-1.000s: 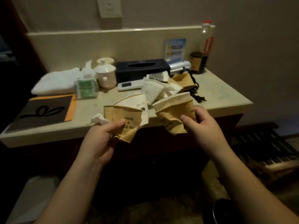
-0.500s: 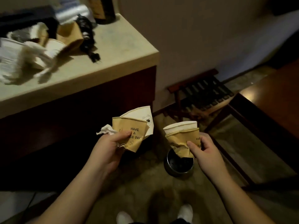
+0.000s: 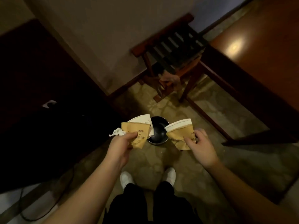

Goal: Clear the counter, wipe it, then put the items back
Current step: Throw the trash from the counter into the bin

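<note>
My left hand (image 3: pixel 120 147) grips a crushed brown paper cup (image 3: pixel 140 132) printed "HAVE A NICE DAY", together with a crumpled white tissue (image 3: pixel 116 132) at its left side. My right hand (image 3: pixel 201 147) pinches a second crushed brown paper cup (image 3: pixel 178 134). Both cups hang just above a small round metal bin (image 3: pixel 157 131) on the floor, one over each side of its rim. The counter is out of view.
A dark cabinet front (image 3: pixel 40 94) fills the left. A wooden slatted luggage rack (image 3: pixel 176 50) stands against the wall behind the bin. A polished wooden table (image 3: pixel 258 54) edges in from the right. My white shoes (image 3: pixel 127 177) stand on patterned carpet; a cable (image 3: pixel 22 207) trails bottom left.
My view has swung down from the counter to the floor. Both hands carried the crushed cups away from the counter and down over the bin.
</note>
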